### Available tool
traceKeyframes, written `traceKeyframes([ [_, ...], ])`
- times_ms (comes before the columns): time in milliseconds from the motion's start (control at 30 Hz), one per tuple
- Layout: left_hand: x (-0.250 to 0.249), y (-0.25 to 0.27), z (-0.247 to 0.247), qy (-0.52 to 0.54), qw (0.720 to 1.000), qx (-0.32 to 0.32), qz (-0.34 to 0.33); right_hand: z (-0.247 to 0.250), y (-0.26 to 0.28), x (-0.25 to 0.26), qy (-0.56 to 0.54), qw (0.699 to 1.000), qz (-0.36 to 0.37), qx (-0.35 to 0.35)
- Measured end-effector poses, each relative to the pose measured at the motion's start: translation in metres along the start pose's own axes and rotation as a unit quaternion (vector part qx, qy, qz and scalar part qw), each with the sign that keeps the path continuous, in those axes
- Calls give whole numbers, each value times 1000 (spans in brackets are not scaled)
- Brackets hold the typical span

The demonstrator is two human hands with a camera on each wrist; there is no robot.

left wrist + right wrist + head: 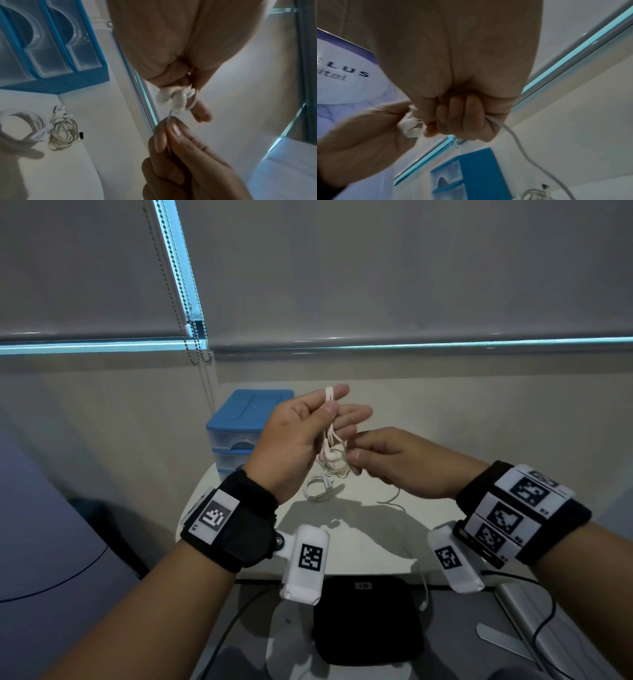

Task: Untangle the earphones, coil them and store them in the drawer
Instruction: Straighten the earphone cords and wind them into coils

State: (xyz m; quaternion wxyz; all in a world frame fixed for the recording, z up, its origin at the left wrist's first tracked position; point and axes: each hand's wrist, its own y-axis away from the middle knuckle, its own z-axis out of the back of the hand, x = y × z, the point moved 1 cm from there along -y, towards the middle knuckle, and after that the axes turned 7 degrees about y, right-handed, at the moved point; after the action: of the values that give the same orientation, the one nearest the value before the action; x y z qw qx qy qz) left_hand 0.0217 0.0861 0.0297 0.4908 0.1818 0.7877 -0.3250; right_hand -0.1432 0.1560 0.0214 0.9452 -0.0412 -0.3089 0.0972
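White earphones [331, 440] hang in loops over the straight fingers of my left hand [337, 409], and its thumb pins the cord against them. The two earbuds [173, 100] dangle at the bottom of the bundle. My right hand [358, 446] is just right of the bundle, fingers curled, pinching the loose cord [169, 116] below the buds. The rest of that cord [513, 135] trails from the right fist down to the table. Behind both hands stands the blue drawer unit [246, 422], its clear drawers [51, 54] closed.
Two other coiled cables [318, 489] lie on the white table [359, 542] under my hands: a white coil [22, 128] and a cream one [63, 134]. A black pad [366, 621] and dark cables sit near the front edge. Behind the table are blinds with a bead chain [195, 337].
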Motion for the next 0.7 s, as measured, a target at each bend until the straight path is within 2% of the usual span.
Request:
traceKeyframes([
  [133, 4, 2, 0, -5, 1000, -8, -6, 12, 7, 22, 38, 998, 32, 23],
  [233, 3, 3, 0, -174, 984, 25, -22, 32, 8, 36, 50, 997, 50, 25],
  [300, 3, 4, -1, -232, 971, 59, -24, 45, 5, 38, 56, 996, 62, 5],
  [500, 3, 6, -3, -177, 981, 81, -1, 66, -6, 26, 71, 990, 43, -113],
  [600, 1, 3, -2, -140, 987, 80, 19, 59, -10, 18, 55, 988, 32, -141],
  [700, -3, 1, 0, -78, 993, 84, 16, 39, -15, 7, -32, 990, 13, -139],
])
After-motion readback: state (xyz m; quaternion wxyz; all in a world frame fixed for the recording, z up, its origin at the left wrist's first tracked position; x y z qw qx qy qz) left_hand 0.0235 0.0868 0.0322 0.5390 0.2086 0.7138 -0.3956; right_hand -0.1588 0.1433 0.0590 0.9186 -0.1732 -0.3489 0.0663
